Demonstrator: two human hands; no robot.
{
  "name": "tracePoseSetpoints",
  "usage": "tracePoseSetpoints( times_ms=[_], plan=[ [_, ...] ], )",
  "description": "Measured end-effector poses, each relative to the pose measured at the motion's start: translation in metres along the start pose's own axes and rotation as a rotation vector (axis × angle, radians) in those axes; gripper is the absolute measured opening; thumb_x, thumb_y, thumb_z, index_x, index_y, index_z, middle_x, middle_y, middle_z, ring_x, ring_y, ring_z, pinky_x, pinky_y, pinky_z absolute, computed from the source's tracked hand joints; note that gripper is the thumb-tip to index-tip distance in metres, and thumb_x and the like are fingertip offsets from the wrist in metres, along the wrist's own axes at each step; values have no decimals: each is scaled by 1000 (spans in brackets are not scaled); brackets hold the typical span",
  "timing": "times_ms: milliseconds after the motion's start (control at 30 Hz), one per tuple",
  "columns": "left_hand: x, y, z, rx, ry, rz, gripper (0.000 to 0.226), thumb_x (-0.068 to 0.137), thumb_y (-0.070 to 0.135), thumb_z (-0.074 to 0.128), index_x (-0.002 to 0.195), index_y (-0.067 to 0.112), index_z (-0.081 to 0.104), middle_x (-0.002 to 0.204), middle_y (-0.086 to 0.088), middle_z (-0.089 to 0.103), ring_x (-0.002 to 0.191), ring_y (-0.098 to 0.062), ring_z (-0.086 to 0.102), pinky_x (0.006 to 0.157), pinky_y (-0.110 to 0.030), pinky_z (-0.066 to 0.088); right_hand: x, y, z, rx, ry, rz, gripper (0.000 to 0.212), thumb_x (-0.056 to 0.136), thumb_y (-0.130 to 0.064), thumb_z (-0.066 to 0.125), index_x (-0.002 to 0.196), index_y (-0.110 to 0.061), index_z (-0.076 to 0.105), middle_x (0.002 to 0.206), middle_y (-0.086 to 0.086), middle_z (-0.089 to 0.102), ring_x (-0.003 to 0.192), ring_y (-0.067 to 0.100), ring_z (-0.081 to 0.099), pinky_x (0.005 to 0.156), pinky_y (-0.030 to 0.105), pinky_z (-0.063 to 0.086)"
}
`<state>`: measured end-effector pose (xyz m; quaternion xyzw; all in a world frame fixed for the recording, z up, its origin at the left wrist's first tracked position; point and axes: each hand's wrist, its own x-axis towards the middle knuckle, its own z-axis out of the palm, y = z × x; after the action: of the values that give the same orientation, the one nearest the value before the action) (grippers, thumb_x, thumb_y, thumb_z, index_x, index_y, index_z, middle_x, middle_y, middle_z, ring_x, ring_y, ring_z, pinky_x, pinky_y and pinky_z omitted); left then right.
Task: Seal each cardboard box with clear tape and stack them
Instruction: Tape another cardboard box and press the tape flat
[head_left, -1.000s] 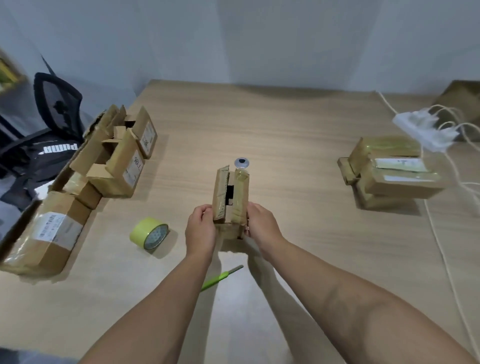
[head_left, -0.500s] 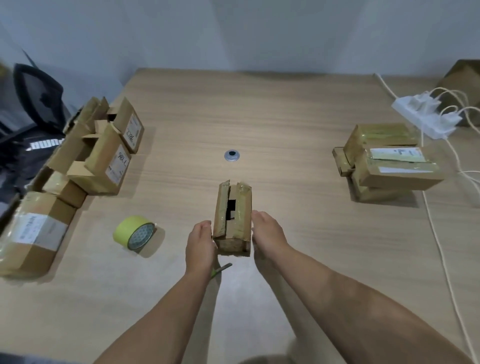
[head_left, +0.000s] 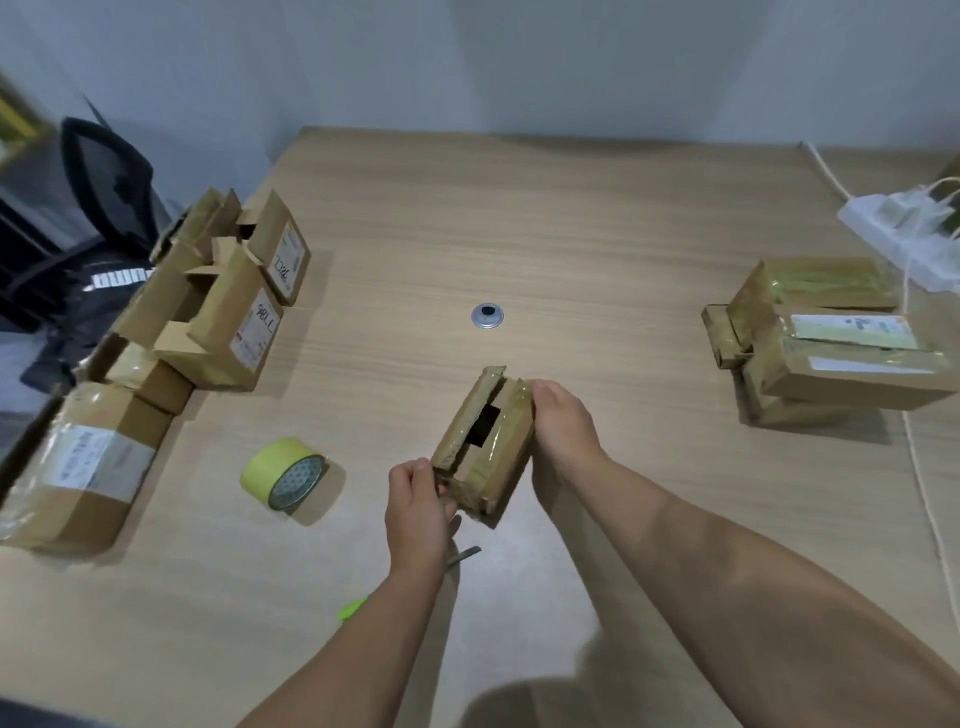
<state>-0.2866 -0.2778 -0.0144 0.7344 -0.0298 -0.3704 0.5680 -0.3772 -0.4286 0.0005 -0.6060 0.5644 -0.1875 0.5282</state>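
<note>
A small cardboard box with old tape on it sits tilted at the table's middle, its top flaps parted with a dark gap between them. My left hand grips its near left corner. My right hand holds its right side. A roll of yellowish tape lies on the table to the left of the box. Sealed boxes are stacked at the right. A heap of open boxes stands at the left.
A green-handled cutter lies partly under my left forearm. A metal grommet is set in the wooden table beyond the box. A white power strip with cables lies at the far right. A black chair stands off the left edge.
The box has come down and toward me, then turned so that it lies at an angle. My right hand slid further along its right side.
</note>
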Motion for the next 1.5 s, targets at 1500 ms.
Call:
tracePoseSetpoints(
  times_ms=[1500],
  plan=[
    [17, 51, -74, 155, -8, 191, 41, 91, 50, 44, 122, 27, 58, 126, -1, 62, 116, -21, 57, 99, -40, 43, -105, 30, 68, 83, -317, 232, 20, 99, -27, 49, 85, -12, 51, 80, 13, 49, 67, 24, 43, 53, 27, 36]
  ],
)
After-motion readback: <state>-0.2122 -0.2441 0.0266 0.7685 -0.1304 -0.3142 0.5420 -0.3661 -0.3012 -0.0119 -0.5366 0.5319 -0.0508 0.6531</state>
